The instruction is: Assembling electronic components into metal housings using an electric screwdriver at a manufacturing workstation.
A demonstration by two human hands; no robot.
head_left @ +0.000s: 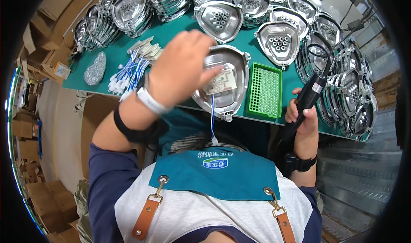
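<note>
On the green table top, at its near edge, lies a silver metal housing point(233, 98). A pale circuit board point(227, 83) rests inside it, and a blue and white wire point(212, 119) hangs from the board over the table edge, ending in a white connector. My left hand point(182, 65) is raised over the housing's left side, thumb stretched toward the board and apart from the curled fingers; I see nothing in it. In my right hand point(302, 116) is a black electric screwdriver point(309, 95), held to the right of the housing. Its tip is hard to make out.
Between housing and screwdriver sits a green perforated tray point(253, 91). Boards with wires point(132, 69) lie in a pile to the left, near a silvery glittering lump point(95, 69). Stacked housings point(130, 11) line the back, and more point(349, 89) crowd the right. Cardboard boxes point(49, 200) stand at far left.
</note>
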